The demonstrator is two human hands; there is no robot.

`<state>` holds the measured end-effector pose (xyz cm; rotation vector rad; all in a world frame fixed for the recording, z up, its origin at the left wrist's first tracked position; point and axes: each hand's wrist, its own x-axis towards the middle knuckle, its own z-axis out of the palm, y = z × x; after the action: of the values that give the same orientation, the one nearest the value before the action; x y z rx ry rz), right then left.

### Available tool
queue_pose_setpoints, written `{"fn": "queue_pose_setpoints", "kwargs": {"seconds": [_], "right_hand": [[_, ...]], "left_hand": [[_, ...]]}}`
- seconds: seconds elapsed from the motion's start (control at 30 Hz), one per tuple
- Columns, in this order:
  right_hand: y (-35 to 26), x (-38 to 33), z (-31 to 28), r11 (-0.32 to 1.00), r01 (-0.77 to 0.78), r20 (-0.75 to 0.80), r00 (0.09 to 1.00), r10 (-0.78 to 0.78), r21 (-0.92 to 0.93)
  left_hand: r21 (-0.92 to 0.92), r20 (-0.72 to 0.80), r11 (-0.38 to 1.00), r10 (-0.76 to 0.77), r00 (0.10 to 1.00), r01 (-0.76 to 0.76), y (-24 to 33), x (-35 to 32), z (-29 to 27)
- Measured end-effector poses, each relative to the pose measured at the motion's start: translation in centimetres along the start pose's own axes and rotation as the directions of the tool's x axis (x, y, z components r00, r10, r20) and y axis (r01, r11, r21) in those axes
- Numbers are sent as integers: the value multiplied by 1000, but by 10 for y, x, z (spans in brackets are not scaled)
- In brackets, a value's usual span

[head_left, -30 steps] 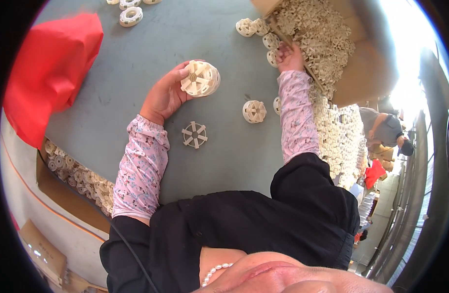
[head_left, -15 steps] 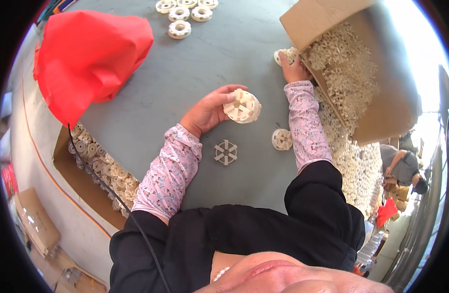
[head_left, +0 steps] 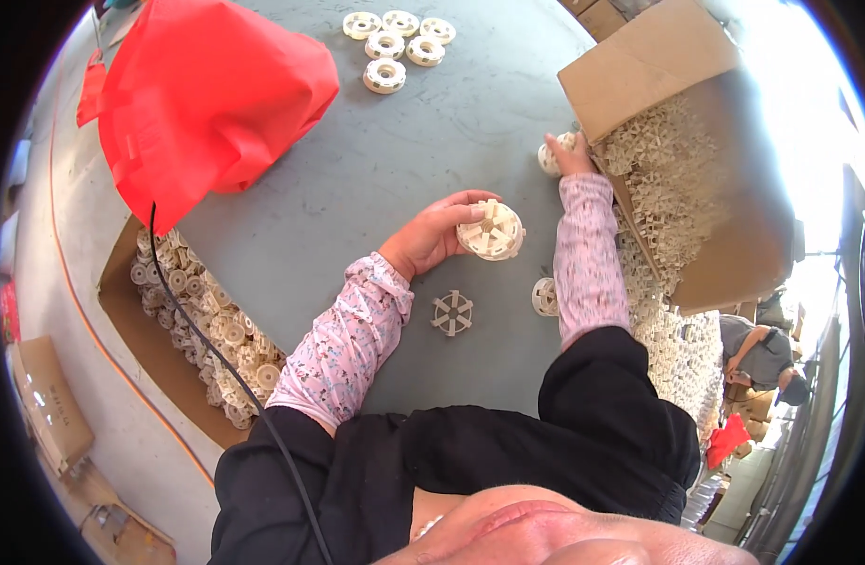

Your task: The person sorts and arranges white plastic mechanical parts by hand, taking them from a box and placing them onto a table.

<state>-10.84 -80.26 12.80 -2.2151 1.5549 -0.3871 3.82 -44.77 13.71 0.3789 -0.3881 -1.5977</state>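
Right hand at the far wheel, ahead and to the right of the wheel in the left hand.

The left hand (head_left: pixel 431 237) is curled partway, thumb on the face and fingers round the back of the held wheel (head_left: pixel 494 232), whose spoked face is turned up; being round, it shows no long axis. The right hand (head_left: pixel 576 158) reaches out with fingers bent over the far wheel (head_left: pixel 548 160), beside the cardboard box (head_left: pixel 745 193); whether it grips firmly, I cannot tell. Of the 2 hands, the right is clearly nearer that far wheel, the left well apart from it. Closer to the body, a 6-spoked piece (head_left: pixel 452 313) lies flat on the table (head_left: pixel 357 179), and a third wheel (head_left: pixel 544 298) sits beside the right forearm, partly hidden.
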Motion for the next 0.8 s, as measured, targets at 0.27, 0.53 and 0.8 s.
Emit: {"fn": "queue_pose_setpoints", "kwargs": {"seconds": [0.27, 0.53, 0.8], "right_hand": [[-41, -176, -67, 912, 323, 191, 941, -280, -254], [-76, -102, -29, 765, 321, 55, 935, -352, -558], [-119, -21, -12, 606, 668, 636, 702, -320, -433]], "left_hand": [[13, -41, 999, 37, 998, -37, 3, -3, -4], [-10, -20, 999, 30, 999, -30, 5, -3, 0], [-64, -29, 998, 25, 999, -27, 3, -10, -5]]}}
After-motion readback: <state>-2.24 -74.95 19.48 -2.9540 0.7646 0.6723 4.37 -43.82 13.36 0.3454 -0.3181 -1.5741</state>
